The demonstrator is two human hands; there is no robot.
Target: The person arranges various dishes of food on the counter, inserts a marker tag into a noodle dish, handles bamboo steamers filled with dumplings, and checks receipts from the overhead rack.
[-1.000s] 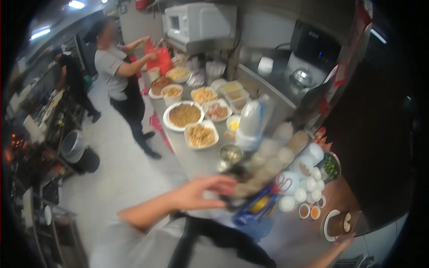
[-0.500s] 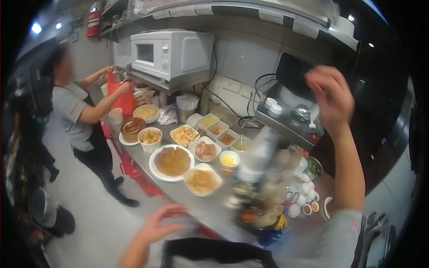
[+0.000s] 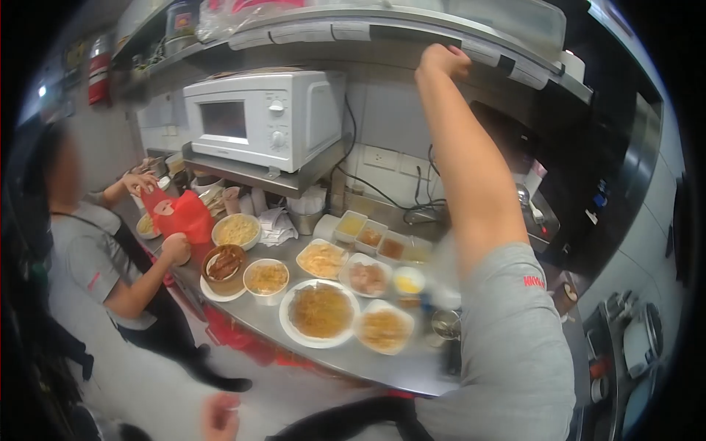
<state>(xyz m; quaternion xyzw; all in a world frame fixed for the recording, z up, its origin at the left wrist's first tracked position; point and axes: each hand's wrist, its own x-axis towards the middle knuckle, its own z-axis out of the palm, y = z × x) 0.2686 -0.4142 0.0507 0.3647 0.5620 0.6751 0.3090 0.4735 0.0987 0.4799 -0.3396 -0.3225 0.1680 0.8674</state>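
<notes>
My right hand (image 3: 444,62) is raised to the front edge of the overhead shelf (image 3: 412,23), beside the paper slips (image 3: 482,53) fixed along it. Its fingers are curled, and what they hold, if anything, is hidden. Low at the bottom edge, my left hand (image 3: 220,416) is blurred, in front of the floor and off the counter. Below my right arm, the steel counter (image 3: 353,361) carries a round plate of noodles (image 3: 321,312), a square bowl of food (image 3: 384,328), a bowl of pink meat pieces (image 3: 366,276) and a small yellow-filled bowl (image 3: 408,281).
A co-worker (image 3: 99,250) at the left handles a red bag (image 3: 184,215). A white microwave (image 3: 265,117) sits on a bracket shelf above the counter. A bamboo steamer (image 3: 223,266), sauce containers (image 3: 371,235) and cables stand or lie behind. A rack (image 3: 625,353) is at the right.
My right hand has risen to the shelf edge, its fingers now curled. My left hand has dropped toward the bottom edge. The view has swung upward and right; the co-worker's hands have lowered with the bag.
</notes>
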